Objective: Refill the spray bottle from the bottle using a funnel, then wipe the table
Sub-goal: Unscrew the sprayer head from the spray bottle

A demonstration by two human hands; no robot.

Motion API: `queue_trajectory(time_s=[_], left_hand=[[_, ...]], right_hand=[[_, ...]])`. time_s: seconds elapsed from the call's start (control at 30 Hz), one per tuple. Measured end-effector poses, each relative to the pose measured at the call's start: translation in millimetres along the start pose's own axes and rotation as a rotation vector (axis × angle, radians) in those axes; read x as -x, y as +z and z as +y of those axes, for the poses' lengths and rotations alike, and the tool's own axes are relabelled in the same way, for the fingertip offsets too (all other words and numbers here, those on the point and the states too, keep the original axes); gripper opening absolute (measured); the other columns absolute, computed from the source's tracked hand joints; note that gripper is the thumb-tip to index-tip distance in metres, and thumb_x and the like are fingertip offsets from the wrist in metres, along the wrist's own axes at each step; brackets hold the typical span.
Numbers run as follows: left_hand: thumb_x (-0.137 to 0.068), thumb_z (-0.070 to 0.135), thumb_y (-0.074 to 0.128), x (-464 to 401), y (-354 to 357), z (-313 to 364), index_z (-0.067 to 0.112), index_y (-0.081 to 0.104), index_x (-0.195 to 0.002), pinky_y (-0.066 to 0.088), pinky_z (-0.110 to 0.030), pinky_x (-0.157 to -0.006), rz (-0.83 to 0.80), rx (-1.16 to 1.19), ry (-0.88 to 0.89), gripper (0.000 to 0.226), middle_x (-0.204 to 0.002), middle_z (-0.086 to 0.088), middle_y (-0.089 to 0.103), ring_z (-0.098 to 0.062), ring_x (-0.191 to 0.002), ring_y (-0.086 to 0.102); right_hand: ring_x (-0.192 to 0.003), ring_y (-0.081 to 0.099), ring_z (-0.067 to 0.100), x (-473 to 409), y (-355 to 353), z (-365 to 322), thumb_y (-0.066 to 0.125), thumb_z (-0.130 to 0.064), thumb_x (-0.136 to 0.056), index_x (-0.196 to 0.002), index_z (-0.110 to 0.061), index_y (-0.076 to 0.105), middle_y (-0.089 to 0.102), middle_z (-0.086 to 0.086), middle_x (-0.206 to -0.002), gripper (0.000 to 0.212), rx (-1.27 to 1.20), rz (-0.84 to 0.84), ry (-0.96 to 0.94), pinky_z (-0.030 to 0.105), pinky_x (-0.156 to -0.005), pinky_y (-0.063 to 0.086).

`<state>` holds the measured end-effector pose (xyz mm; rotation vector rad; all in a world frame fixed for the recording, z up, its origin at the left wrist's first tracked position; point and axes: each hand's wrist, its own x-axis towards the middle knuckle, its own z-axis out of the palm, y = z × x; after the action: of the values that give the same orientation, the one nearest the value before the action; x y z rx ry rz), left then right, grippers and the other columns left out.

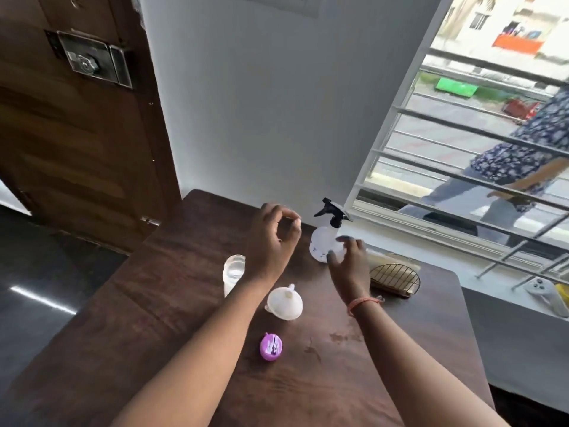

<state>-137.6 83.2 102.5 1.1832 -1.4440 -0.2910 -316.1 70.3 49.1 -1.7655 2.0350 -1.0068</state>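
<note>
A white spray bottle [323, 241] with a black trigger head stands at the far right of the dark wooden table [172, 303]. My right hand [349, 263] hovers just in front of it, fingers spread and loosely bent, holding nothing. My left hand [272, 238] is raised over the table's middle with thumb and forefinger curved toward each other, nothing between them. A clear uncapped bottle [233, 272] stands to the left, partly hidden by my left forearm. A white funnel [284, 303] lies on its side between my arms. A purple cap [271, 346] lies nearer to me.
A gold wire holder [394, 277] with a yellowish cloth [391, 260] behind it sits at the table's right edge. Damp marks [341, 337] show on the wood. A white controller [548, 294] lies on the window ledge; a barred window and a person are at the right.
</note>
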Motion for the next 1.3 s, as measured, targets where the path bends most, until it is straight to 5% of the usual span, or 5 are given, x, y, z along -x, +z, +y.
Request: queue_trajectory(time_s=[0.17,0.3,0.57,0.9,1.3], left_hand=[[-0.082,0.019,0.062,1.8,44.2,-21.3,0.02,0.064,-0.084,0.047,-0.023,-0.077,-0.12,0.001,-0.182,0.002,-0.094,0.006,0.059,-0.007,-0.09,0.057],[-0.08,0.012,0.067,5.7,74.0,-39.8,0.015,0.069,-0.088,0.045,-0.021,-0.083,-0.233,-0.008,-0.391,0.009,-0.103,0.0,0.058,-0.005,-0.091,0.053],[-0.085,0.016,0.066,22.5,93.0,-52.6,0.012,0.062,-0.117,0.039,-0.022,-0.099,-0.548,-0.018,-0.574,0.032,-0.127,-0.005,0.051,-0.017,-0.119,0.051],[-0.074,0.048,0.075,55.1,94.2,-21.7,0.016,0.028,-0.146,0.035,-0.035,-0.109,-0.65,-0.054,-0.492,0.092,-0.146,-0.008,0.036,-0.022,-0.135,0.035],[-0.075,0.041,0.075,107.6,90.3,26.5,0.024,0.051,-0.13,0.037,-0.023,-0.091,-0.639,-0.012,-0.555,0.062,-0.136,-0.003,0.043,-0.019,-0.121,0.049]], right_hand=[[-0.117,0.047,0.029,-63.9,1.7,6.0,0.065,-0.016,-0.08,-0.108,-0.019,0.061,0.048,0.009,-0.124,0.028,-0.022,0.034,-0.062,0.033,-0.099,0.037],[-0.134,0.032,0.031,-95.0,19.6,1.4,0.063,-0.027,-0.085,-0.116,-0.031,0.063,0.037,0.01,-0.144,0.03,0.107,-0.127,-0.069,0.041,-0.106,0.034],[-0.094,0.056,0.033,-91.0,27.7,4.6,0.055,-0.004,-0.083,-0.091,-0.02,0.071,0.056,0.006,-0.103,0.024,0.157,-0.054,-0.049,0.041,-0.08,0.042],[-0.081,0.056,0.021,-50.8,-25.8,-11.9,0.055,-0.017,-0.081,-0.088,-0.024,0.072,0.055,0.0,-0.088,0.02,-0.01,-0.062,0.027,0.029,-0.067,0.041],[-0.069,0.052,0.006,17.9,-79.0,-3.7,0.073,-0.013,-0.077,-0.098,-0.024,0.067,0.049,-0.005,-0.089,0.024,-0.041,-0.124,-0.074,0.021,-0.064,0.039]])
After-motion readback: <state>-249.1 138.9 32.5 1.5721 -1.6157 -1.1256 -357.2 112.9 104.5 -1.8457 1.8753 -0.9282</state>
